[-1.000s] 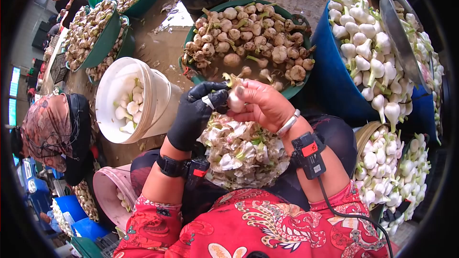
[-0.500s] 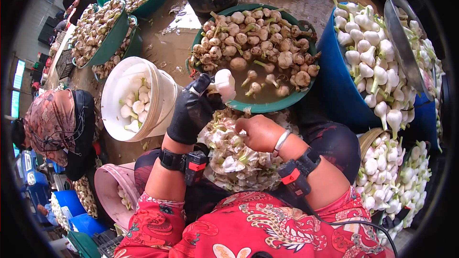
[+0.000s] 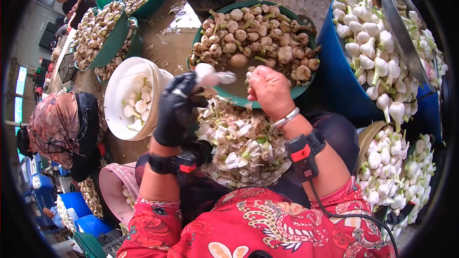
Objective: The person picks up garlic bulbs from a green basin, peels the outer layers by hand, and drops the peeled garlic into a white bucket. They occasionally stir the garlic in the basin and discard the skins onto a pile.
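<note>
My left hand [image 3: 179, 107], in a black glove, is closed on a pale garlic bulb [image 3: 206, 75], which is blurred and has its stem pointing right. Bare, with a bracelet at the wrist, my right hand [image 3: 271, 91] is closed beside the stem; whatever its fingers pinch is too small to name. Behind both hands stands a green basin [image 3: 313, 69] of unpeeled garlic and murky water. Below them lies a heap of loose garlic skins [image 3: 241, 148]. To the left, a white bucket [image 3: 117, 114] holds peeled bulbs.
A blue tub [image 3: 330, 62] full of white garlic stands at the right, with more garlic below it. At left a person [image 3: 57, 124] in a patterned head covering sits near a pink bucket [image 3: 112, 186]. Green tubs [image 3: 107, 43] of garlic stand behind.
My right hand has risen from the skins to beside the bulb's stem. My left hand has shifted slightly left and down, and the bulb has tipped sideways.
</note>
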The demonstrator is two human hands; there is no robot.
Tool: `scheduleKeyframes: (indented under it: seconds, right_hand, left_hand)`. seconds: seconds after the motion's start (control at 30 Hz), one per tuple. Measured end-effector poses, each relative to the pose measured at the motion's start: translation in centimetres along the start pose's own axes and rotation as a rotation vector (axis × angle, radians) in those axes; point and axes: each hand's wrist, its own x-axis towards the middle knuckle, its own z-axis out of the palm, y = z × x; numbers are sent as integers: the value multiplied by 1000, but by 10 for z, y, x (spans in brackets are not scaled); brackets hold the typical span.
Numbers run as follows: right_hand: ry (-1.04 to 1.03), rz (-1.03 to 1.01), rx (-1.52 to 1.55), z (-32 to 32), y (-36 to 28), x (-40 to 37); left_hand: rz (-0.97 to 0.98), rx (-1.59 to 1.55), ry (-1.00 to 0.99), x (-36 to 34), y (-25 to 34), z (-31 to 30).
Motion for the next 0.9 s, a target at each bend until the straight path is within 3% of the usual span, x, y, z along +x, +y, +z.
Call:
scheduleKeyframes:
  seconds: [0.03, 0.07, 0.13, 0.17, 0.23, 0.3, 0.37, 0.4, 0.43, 0.47, 0.5, 0.57, 0.63, 0.73, 0.83, 0.9]
  right_hand:
    - [4, 2, 1, -2, -7, -2]
    - [50, 8, 35, -7, -12, -4]
    - [105, 13, 78, -20, -15, -2]
    - [113, 15, 75, -26, -16, -2]
    - [-113, 146, -143, -35, -18, -3]
    - [-309, -94, -625, -38, -6, -9]
    - [-532, -4, -890, -33, -21, -17]
    - [-525, -12, -852, -29, -19, -19]
    - [-519, -19, -813, -25, -15, -21]
    - [-500, -34, -754, -23, -9, -22]
    - [-459, -71, -675, -21, -1, -25]
    - [-426, -54, -788, -19, -3, -28]
    - [-400, -10, -859, -19, -3, -31]
    - [-424, -15, -725, -24, -2, -27]
    - [-335, -18, -709, -31, -8, -22]
    - [-224, -37, -730, -35, -14, -18]
  left_hand:
    - [-50, -62, 57, -2, -24, -21]
    - [-508, -530, 300, 0, -30, -46]
    - [-429, 39, 393, -5, -54, -94]
    - [-215, 335, 303, -13, -87, -119]
    - [-40, 769, 285, -8, -82, -117]
    - [-180, 365, 101, 11, -75, -78]
    - [-277, 211, -153, 29, -68, -19]
    - [-417, 256, -338, 41, -64, 13]
    - [-406, 85, -360, 39, -93, 54]
    - [-527, 31, -458, 45, -95, 87]
    - [-494, -57, -416, 36, -116, 121]
    - [-403, 266, -716, 37, -141, 175]
    - [-466, 331, -766, 32, -144, 213]
    - [-552, 390, -746, 24, -175, 257]
    - [-500, 206, -713, 26, -197, 253]
    - [-600, 148, -663, 31, -186, 231]
